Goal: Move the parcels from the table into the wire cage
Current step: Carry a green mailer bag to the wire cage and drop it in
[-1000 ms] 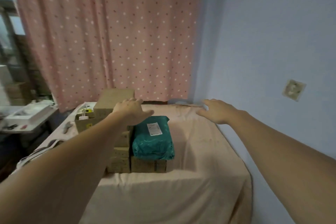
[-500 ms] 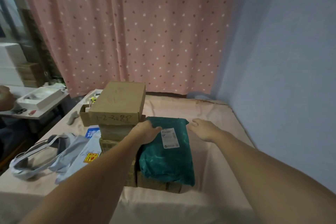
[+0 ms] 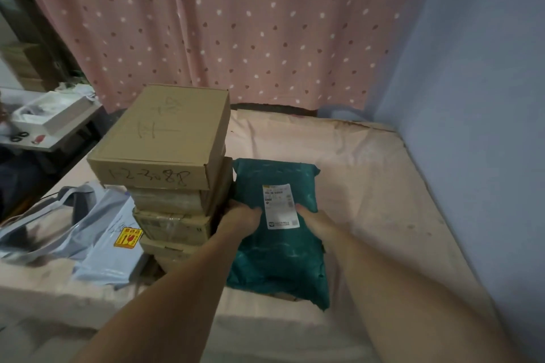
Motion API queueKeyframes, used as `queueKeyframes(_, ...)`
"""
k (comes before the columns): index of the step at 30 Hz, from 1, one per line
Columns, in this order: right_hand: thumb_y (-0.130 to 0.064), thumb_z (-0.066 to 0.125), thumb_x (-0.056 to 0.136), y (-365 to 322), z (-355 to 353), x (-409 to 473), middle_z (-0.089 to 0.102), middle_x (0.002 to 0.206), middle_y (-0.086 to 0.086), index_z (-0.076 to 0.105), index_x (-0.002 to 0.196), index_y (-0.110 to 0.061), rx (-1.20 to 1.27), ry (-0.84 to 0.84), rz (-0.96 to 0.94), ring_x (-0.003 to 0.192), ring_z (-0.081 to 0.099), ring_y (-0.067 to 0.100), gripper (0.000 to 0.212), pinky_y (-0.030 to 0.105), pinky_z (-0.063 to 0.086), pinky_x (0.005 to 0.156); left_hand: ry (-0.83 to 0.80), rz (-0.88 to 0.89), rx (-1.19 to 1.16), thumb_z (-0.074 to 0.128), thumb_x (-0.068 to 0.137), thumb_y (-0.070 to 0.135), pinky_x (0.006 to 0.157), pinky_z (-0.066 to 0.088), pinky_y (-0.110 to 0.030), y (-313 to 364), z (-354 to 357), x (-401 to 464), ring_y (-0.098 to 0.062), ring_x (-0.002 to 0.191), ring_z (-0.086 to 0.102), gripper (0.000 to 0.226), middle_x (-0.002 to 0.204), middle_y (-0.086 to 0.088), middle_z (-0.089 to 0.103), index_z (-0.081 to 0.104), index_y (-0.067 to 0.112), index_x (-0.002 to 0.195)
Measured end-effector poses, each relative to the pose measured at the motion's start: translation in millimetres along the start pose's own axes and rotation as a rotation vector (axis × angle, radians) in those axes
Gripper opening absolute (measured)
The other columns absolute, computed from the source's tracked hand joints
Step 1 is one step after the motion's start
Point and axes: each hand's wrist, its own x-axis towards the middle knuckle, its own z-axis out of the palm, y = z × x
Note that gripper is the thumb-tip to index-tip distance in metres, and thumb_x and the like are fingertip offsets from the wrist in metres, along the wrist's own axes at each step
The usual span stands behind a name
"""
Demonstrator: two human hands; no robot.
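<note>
**Both hands on the green parcel**

The left hand (image 3: 240, 219) and the right hand (image 3: 317, 222) lie on the teal green parcel (image 3: 277, 256), one at each side of its white label (image 3: 280, 206). The left hand is at the parcel's left edge, in the narrow space beside the stack of cardboard boxes (image 3: 174, 200); its fingers seem to curl round the edge, but their tips are hidden. The right hand is at the right side of the label, with the fingers bent over the wrapping. How firm the hold is, I cannot tell from this view.

The parcel is a soft plastic bag. It lies on top of something brown, of which only a thin strip shows under its near end, on the table (image 3: 368, 186) with the pale pink cloth.

Just left of the parcel the stack stands higher than it. The top box (image 3: 165, 138) has handwriting on its lid and on its front. Left of the stack lie grey plastic mailer bags (image 3: 88, 233); one has a yellow and red sticker (image 3: 128, 238).

Behind the table hangs a pink curtain (image 3: 236, 23) with dots, and on the right is a blue wall (image 3: 477, 97). The wire cage is not in view.
</note>
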Motion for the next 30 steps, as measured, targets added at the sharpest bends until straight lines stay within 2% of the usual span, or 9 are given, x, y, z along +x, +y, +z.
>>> queueKeyframes(3,-0.058,0.076,0.086,6.4,0.7,7.0,0.080,0.102,0.017,0.075,0.117,-0.010,0.187,-0.074,0.099,0.095,0.078,0.035,0.058,0.047,0.063,0.090,0.043,0.005,-0.010,0.052,0.102,0.050,0.119,0.034,-0.049,-1.3,5.4,1.4,-0.039,0.149,0.032,0.087,0.163,-0.020,0.026,0.009,0.001,0.160)
queueKeyframes(8,-0.050,0.078,0.086,13.5,-8.0,3.2,0.080,0.101,0.017,0.077,0.112,-0.012,0.338,-0.169,0.105,0.087,0.077,0.032,0.046,0.041,0.062,0.084,0.127,0.035,-0.037,0.059,0.098,0.049,0.115,0.039,-0.050,-5.5,14.4,-6.5,-0.040,0.144,0.037,0.081,0.156,-0.018,0.035,0.021,0.004,0.154)
queueKeyframes(12,-0.049,0.077,0.086,8.5,-38.3,-11.6,0.080,0.107,0.017,0.075,0.120,-0.014,0.343,-0.107,0.057,0.094,0.076,0.034,0.048,0.047,0.060,0.093,0.081,0.104,-0.116,0.066,0.094,0.050,0.106,0.051,-0.049,18.5,3.7,-21.5,-0.037,0.128,0.057,0.073,0.143,-0.015,0.055,0.040,0.006,0.147)
queueKeyframes(16,-0.045,0.077,0.087,-17.9,-99.5,-48.3,0.079,0.109,0.019,0.076,0.120,-0.012,0.324,-0.022,0.016,0.088,0.075,0.032,0.046,0.044,0.059,0.088,0.043,0.253,-0.281,0.069,0.094,0.047,0.098,0.056,-0.047,64.9,-13.9,-54.8,-0.031,0.109,0.065,0.049,0.120,-0.009,0.063,0.049,0.013,0.125)
queueKeyframes(18,-0.042,0.077,0.087,-38.2,-134.9,-74.9,0.078,0.110,0.020,0.077,0.119,-0.010,0.307,0.023,-0.035,0.082,0.074,0.030,0.045,0.038,0.059,0.081,0.044,0.322,-0.414,0.071,0.095,0.044,0.090,0.058,-0.044,94.9,-23.1,-77.3,-0.028,0.102,0.066,0.044,0.116,-0.009,0.065,0.051,0.014,0.119)
queueKeyframes(21,-0.036,0.074,0.091,-69.4,-187.2,-122.0,0.079,0.097,0.016,0.075,0.120,-0.012,0.317,0.109,-0.155,0.072,0.074,0.026,0.037,0.032,0.059,0.069,-0.140,0.371,-0.663,0.077,0.089,0.046,0.077,0.060,-0.041,144.3,-36.5,-112.0,-0.027,0.098,0.071,0.055,0.117,-0.013,0.068,0.052,0.010,0.122)
queueKeyframes(23,-0.037,0.073,0.092,-86.0,-220.6,-158.8,0.079,0.097,0.013,0.073,0.124,-0.016,0.314,0.179,-0.221,0.070,0.075,0.026,0.039,0.031,0.060,0.063,-0.396,0.382,-0.739,0.083,0.077,0.054,0.084,0.062,-0.047,177.1,-44.6,-138.6,-0.031,0.101,0.075,0.071,0.120,-0.013,0.073,0.057,0.013,0.128)
queueKeyframes(26,-0.046,0.072,0.091,-100.3,-260.9,-222.0,0.080,0.090,0.011,0.078,0.114,-0.016,0.305,0.273,-0.239,0.068,0.075,0.025,0.038,0.030,0.058,0.065,-0.664,0.467,-0.686,0.082,0.075,0.058,0.101,0.057,-0.051,219.5,-49.1,-177.3,-0.036,0.109,0.074,0.070,0.119,-0.015,0.076,0.067,0.015,0.128)
queueKeyframes(30,-0.046,0.068,0.094,-96.4,-295.9,-304.7,0.079,0.077,0.007,0.077,0.101,-0.017,0.361,0.500,-0.276,0.059,0.073,0.021,0.031,0.027,0.057,0.059,-0.836,0.568,-0.599,0.077,0.081,0.050,0.096,0.058,-0.046,271.4,-36.7,-224.3,-0.034,0.104,0.075,0.062,0.115,-0.014,0.078,0.068,0.012,0.130)
